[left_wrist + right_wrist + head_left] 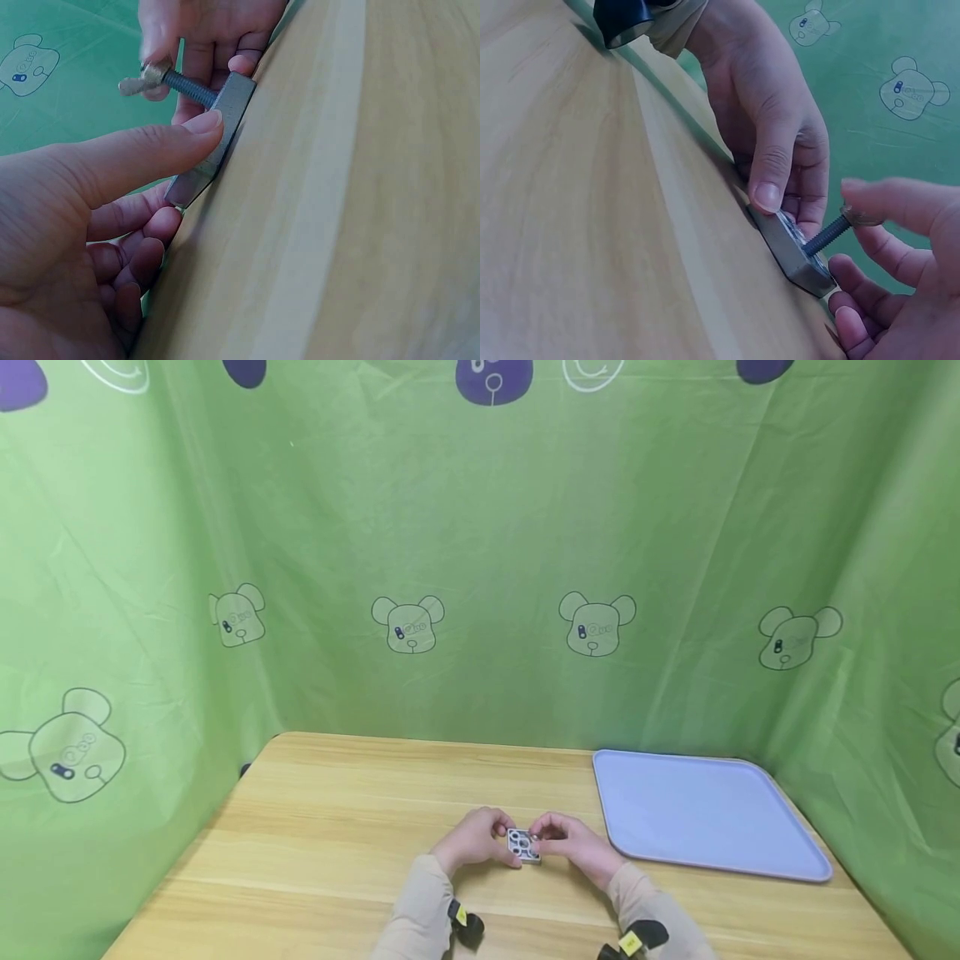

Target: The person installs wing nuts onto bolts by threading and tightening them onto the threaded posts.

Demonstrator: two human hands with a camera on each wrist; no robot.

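Note:
A small square metal block [523,845] with round holes in its face is on the wooden table between the two hands. The left hand [477,841] grips the block's side, its thumb along the near edge in the left wrist view. From the block's face sticks out a threaded bolt [190,88], and a wing nut [147,78] is at its outer end. The right hand [576,846] pinches the wing nut between thumb and index finger; its other fingers are curled close to the block's end [821,281].
A light blue tray [712,814] lies at the table's right side. Around the wooden table [315,827] hang green curtains [487,693] with bear-head drawings. Both sleeved wrists carry black straps with yellow labels.

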